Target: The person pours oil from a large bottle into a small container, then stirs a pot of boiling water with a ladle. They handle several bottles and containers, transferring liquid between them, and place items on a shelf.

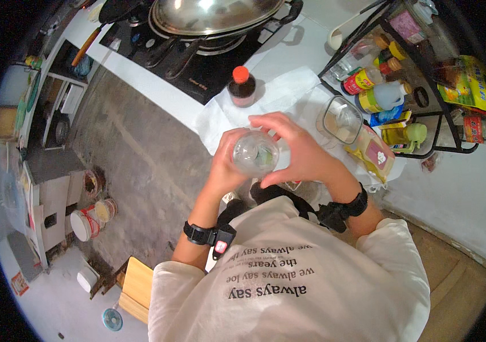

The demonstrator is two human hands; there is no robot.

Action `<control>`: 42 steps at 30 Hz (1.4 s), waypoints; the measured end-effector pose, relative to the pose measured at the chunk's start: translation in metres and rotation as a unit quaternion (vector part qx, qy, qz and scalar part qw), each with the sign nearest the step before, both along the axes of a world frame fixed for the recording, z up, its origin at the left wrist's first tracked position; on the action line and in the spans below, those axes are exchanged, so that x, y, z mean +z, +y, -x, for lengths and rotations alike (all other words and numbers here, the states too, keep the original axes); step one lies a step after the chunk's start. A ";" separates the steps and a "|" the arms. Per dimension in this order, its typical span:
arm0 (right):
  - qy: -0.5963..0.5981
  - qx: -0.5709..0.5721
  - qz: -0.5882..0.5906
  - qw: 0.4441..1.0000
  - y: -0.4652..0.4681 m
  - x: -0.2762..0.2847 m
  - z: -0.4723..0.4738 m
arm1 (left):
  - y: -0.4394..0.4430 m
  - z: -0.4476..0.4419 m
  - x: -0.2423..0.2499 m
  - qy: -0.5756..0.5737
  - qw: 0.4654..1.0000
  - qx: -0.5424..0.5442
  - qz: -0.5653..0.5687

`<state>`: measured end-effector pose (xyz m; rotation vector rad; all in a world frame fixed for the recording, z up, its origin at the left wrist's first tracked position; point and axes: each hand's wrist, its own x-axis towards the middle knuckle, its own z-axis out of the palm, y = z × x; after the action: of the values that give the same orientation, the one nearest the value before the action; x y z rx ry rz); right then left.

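Observation:
A clear, rounded transparent container [256,154] is held up in front of my shirt, at the middle of the head view; a greenish patch shows through it. My left hand [228,160] wraps around its left side. On its right my right hand [296,149] is spread, thumb and fingers apart, with a gap beside the palm; whether its fingertips touch the container I cannot tell. Beyond my hands a dark bottle with a red cap [242,87] stands on a white sheet [283,92]. To the right of it is an uncovered clear rectangular container [340,119].
A lidded wok [217,15] and pan handles sit over the black cooktop [140,51]. A black metal rack [435,85] with several condiment bottles stands at the right. A packet [373,154] lies near the counter's edge. Buckets [84,224] stand on the floor at left.

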<state>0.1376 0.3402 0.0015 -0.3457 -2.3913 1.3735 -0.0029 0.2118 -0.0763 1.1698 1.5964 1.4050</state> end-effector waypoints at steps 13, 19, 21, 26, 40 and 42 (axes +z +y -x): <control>-0.113 -0.153 -0.015 0.982 0.035 -0.045 -0.055 | 0.019 0.007 -0.046 -0.010 0.995 0.007 0.104; -0.069 -0.213 0.002 0.975 0.046 -0.056 -0.055 | 0.051 0.048 -0.068 0.047 0.985 0.147 0.072; -0.065 -0.214 0.013 0.975 0.047 -0.059 -0.047 | 0.072 0.056 -0.078 0.068 0.985 0.151 0.048; -0.134 -0.199 -0.014 0.971 0.042 -0.066 -0.028 | 0.111 0.064 -0.097 0.114 0.988 0.105 0.004; -0.185 -0.260 -0.005 0.948 0.035 -0.061 -0.024 | 0.121 0.066 -0.083 0.083 0.991 0.103 -0.018; -0.188 -0.271 0.000 0.944 0.034 -0.061 -0.028 | 0.111 0.062 -0.076 0.080 0.992 0.094 -0.014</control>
<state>0.1653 0.3745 -0.0593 -1.2575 -2.3070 1.1164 -0.0650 0.3223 -0.1527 1.1990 1.8450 1.4889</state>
